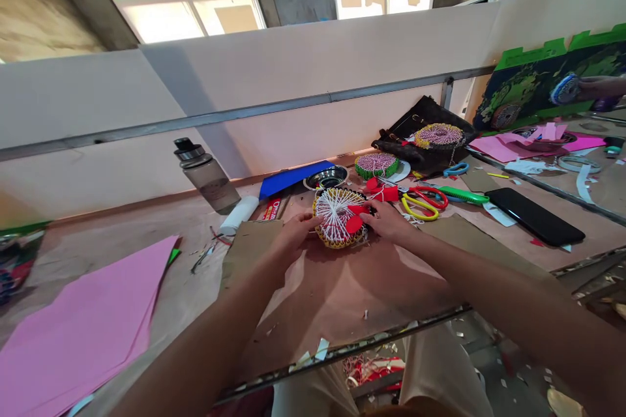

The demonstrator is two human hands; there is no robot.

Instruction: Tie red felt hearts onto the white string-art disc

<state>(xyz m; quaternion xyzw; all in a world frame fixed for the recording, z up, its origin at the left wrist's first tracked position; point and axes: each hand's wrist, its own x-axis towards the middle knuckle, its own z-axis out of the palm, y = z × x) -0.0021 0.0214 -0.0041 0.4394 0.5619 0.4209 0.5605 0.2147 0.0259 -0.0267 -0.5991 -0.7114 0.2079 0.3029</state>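
Between my two hands is a round disc wound with white thread [337,208], its threads crossing at the middle and its rim yellow and dark. My left hand [295,236] grips its left edge with fingers and thumb. At the right edge, my right hand [388,220] has its fingers closed by red pieces [354,224] that lie over the threads; whether it pinches one of them or the rim is hard to make out. Just behind the disc stands a shiny metal bowl [327,177]. Red-handled scissors [430,197] and yellow-handled scissors [419,207] lie right of my right hand.
A grey bottle [205,176] and a white roll [239,215] stand left; pink sheets [92,326] lie nearer. On the right are a green-handled cutter [462,195], a black phone [535,215] and a black bag [415,124]. Another person's hand [601,86] shows far right.
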